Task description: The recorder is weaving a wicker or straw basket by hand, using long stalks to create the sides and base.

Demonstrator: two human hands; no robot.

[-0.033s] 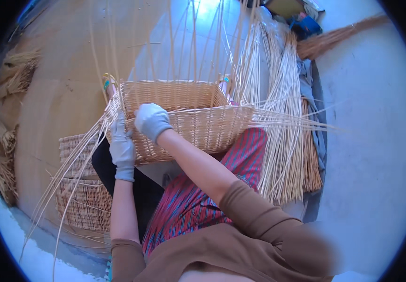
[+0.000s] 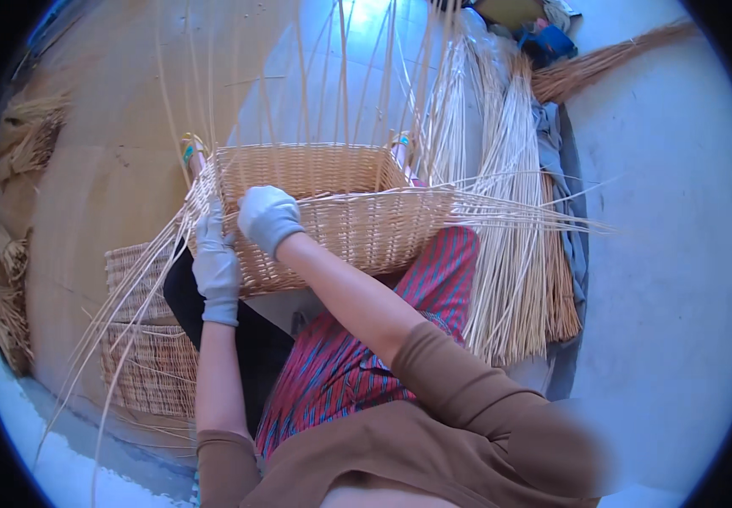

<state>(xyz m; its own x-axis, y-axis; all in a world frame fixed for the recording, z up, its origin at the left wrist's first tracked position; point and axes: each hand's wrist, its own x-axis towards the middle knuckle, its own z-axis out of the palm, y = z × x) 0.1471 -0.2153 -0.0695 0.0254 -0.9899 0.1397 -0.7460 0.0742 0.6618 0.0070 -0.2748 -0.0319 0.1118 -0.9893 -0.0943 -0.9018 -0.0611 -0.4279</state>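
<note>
A rectangular, light-brown wicker basket [image 2: 349, 224] rests across my lap, its opening facing up and away from me. Many loose strands stick out at both ends, and tall thin rods rise past its far side. My left hand [image 2: 215, 262], in a pale glove, grips the basket's left end, its fingers along the outer corner and the thumb toward the near wall. Just right of it, my right hand [image 2: 269, 216], also gloved, is closed in a fist at the near rim, close to the left corner. Whatever its fingers pinch is hidden behind the knuckles.
Long bundles of pale rods [image 2: 501, 254] lie on the floor to the right, with a reddish-brown bundle [image 2: 611, 63] beyond. Woven panels [image 2: 150, 368] sit at the lower left. More dry bundles [image 2: 2, 279] line the far left. A blue object [image 2: 549, 44] stands at the back right.
The whole view has shifted very slightly. My right hand has moved a touch to the left at the rim; the left hand keeps its place on the basket.
</note>
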